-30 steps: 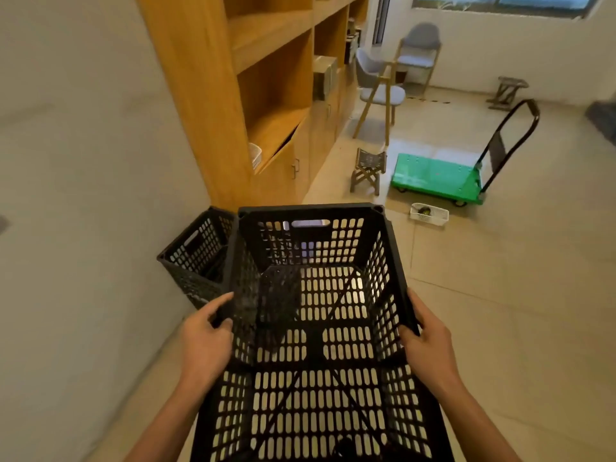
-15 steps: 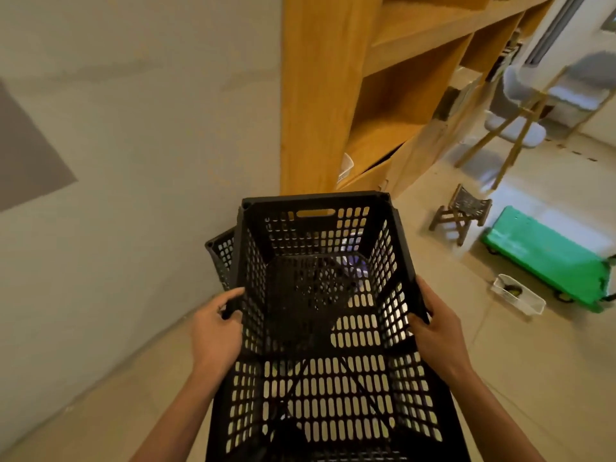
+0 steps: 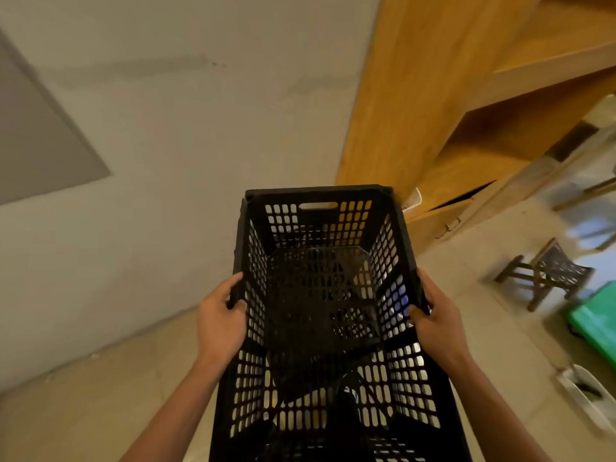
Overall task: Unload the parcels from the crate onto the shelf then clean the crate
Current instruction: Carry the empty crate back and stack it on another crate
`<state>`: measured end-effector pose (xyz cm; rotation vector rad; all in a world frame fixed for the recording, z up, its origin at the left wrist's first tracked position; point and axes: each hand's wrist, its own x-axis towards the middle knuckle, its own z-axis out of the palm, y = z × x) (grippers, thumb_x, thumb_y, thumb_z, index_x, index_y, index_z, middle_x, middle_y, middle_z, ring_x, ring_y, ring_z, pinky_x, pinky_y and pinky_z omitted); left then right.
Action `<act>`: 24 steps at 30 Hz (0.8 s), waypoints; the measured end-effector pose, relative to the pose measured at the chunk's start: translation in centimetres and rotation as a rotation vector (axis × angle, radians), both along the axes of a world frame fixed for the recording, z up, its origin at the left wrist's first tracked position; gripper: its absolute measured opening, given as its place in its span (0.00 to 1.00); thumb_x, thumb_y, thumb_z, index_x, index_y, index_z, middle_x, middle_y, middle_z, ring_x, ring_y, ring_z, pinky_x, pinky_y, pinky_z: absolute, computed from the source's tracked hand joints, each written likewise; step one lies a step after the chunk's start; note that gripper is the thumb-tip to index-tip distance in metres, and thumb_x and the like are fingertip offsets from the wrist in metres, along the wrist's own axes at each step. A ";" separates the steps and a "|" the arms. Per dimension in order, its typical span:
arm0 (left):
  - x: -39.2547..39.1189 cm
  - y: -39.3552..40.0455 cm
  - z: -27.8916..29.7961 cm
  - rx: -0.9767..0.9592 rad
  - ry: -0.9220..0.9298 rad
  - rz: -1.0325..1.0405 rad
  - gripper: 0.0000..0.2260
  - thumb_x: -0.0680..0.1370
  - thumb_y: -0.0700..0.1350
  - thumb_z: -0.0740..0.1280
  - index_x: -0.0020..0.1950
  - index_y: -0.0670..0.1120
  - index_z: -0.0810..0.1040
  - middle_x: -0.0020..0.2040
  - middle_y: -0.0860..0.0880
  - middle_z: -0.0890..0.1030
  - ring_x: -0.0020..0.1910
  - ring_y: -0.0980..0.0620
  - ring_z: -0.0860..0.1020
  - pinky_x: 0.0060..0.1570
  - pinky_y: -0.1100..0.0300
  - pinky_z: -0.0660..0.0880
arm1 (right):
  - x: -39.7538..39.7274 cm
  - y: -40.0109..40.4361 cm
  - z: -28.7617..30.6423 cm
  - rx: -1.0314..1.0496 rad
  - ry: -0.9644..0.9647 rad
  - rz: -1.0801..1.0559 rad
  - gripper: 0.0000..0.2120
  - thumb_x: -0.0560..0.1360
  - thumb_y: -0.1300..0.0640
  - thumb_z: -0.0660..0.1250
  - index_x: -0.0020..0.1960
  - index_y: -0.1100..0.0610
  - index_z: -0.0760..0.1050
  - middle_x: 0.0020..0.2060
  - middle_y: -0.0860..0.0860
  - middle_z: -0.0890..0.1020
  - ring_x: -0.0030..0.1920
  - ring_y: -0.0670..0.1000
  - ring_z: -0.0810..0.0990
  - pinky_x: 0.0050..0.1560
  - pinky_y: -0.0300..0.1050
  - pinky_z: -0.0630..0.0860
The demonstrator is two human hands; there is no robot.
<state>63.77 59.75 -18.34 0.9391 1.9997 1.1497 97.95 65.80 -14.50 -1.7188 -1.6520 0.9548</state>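
Note:
I hold a black perforated plastic crate (image 3: 320,195) in front of me, its open top facing me and nothing visible inside. My left hand (image 3: 218,323) grips the crate's left rim, fingers curled over the edge. My right hand (image 3: 438,323) grips the right rim the same way. Through the crate's holes I see dark mesh of another black crate below it. The wooden shelf unit (image 3: 410,105) rises just beyond the crate, to the upper right. No parcels are in view.
A pale wall (image 3: 166,128) fills the left side, meeting the tiled floor (image 3: 100,395). On the right stand a small wooden stool (image 3: 546,273), a green platform trolley (image 3: 596,320) and a white tray (image 3: 586,395) on the floor.
My view has swung left and closer to the wall and shelf end. The crate I carry now covers the second black crate that showed at its left. Both hands keep their grip.

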 end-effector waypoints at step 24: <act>1.6 9.6 -3.7 -0.177 -0.025 0.357 0.24 0.77 0.29 0.63 0.71 0.47 0.78 0.62 0.54 0.82 0.58 0.60 0.82 0.64 0.60 0.77 | -3.3 21.9 -8.5 -0.258 -0.031 0.287 0.35 0.80 0.67 0.64 0.81 0.45 0.57 0.69 0.43 0.74 0.71 0.52 0.73 0.71 0.58 0.72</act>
